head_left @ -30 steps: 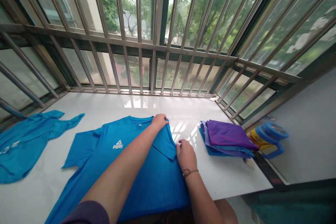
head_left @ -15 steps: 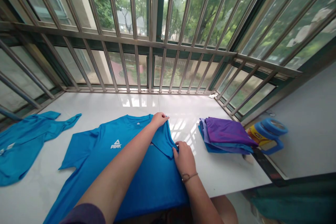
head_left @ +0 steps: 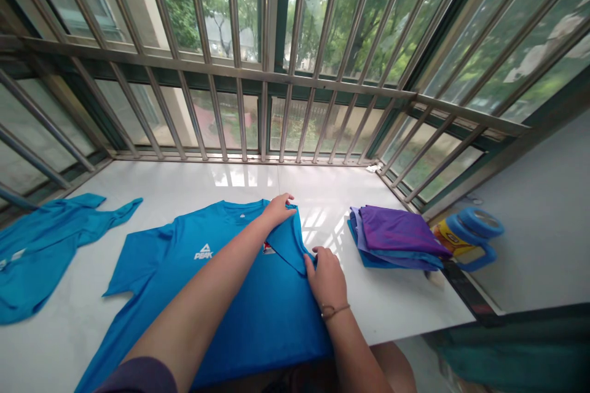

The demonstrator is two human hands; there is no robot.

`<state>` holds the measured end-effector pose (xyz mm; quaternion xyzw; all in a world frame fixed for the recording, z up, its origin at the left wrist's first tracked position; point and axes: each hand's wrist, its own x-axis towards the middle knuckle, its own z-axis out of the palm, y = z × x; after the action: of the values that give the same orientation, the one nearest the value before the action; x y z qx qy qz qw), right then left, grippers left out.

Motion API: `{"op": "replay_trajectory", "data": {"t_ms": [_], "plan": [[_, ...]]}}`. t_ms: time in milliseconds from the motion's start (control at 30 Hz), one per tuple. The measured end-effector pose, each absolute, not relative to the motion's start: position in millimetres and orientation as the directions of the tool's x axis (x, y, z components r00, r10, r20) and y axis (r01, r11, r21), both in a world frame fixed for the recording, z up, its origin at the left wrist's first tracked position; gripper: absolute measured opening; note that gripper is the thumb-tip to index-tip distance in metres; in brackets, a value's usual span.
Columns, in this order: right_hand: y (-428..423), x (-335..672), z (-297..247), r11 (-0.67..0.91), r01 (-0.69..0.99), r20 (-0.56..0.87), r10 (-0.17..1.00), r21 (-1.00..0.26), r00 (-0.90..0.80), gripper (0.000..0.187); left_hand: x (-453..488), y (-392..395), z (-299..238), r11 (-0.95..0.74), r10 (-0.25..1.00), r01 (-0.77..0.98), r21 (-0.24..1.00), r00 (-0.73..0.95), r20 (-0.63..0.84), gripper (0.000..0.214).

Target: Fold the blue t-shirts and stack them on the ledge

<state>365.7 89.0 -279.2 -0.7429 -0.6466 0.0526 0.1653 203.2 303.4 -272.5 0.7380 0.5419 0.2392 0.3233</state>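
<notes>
A blue T-shirt [head_left: 258, 313] with a white PEAK logo lies spread front up on the white ledge, its collar toward the window. Its right sleeve is folded inward over the chest, beside a small red-and-white emblem. My left hand [head_left: 279, 210] reaches across the shirt and pinches the cloth at the right shoulder. Lower down, my right hand [head_left: 326, 275], with a bracelet at the wrist, grips the edge of the folded sleeve between thumb and fingers. The shirt's left sleeve lies flat, pointing outward.
Another blue shirt [head_left: 46, 245] lies crumpled at the far left. To the right sits a stack of folded purple and blue clothes [head_left: 401, 233], with a blue-lidded jug [head_left: 474, 230] behind it against the wall. Metal window bars [head_left: 262, 73] enclose the white ledge [head_left: 184, 181].
Both hands have shifted slightly right, drawing the sleeve edge outward a little. More of the red-and-white emblem on the chest shows now.
</notes>
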Motion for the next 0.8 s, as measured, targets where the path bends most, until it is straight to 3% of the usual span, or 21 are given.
{"op": "replay_trajectory", "data": {"t_ms": [167, 300, 367, 467, 533, 700, 800], "plan": [[85, 378, -286, -0.104, 0.908, 0.107, 0.981, -0.406, 0.16, 0.033, 185, 250, -260, -0.264, 0.959, 0.725, 0.635, 0.266, 0.095, 0.029], [81, 398, -290, 0.039, 0.88, 0.132, 0.991, -0.474, 0.027, 0.045, 182, 179, -272, -0.59, 0.792, 0.615, 0.523, 0.568, 0.226, 0.035], [81, 402, -290, 0.104, 0.869, 0.149, 0.988, -0.484, -0.035, 0.04, 188, 150, -281, -0.673, 0.718, 0.574, 0.467, 0.659, 0.224, 0.044], [82, 402, -290, 0.119, 0.873, 0.165, 0.985, -0.474, -0.045, 0.024, 199, 127, -291, -0.712, 0.687, 0.573, 0.406, 0.689, 0.232, 0.018], [83, 399, -289, 0.109, 0.876, 0.176, 0.984, -0.47, -0.028, 0.018, 201, 124, -295, -0.713, 0.691, 0.56, 0.423, 0.662, 0.289, 0.01], [78, 391, -285, 0.109, 0.858, 0.216, 0.976, -0.502, 0.002, 0.022, 191, 129, -297, -0.668, 0.742, 0.514, 0.539, 0.519, 0.424, 0.017], [77, 383, -279, 0.186, 0.869, 0.217, 0.972, -0.459, -0.094, 0.037, 189, 129, -297, -0.66, 0.746, 0.5, 0.56, 0.521, 0.414, 0.016]]}}
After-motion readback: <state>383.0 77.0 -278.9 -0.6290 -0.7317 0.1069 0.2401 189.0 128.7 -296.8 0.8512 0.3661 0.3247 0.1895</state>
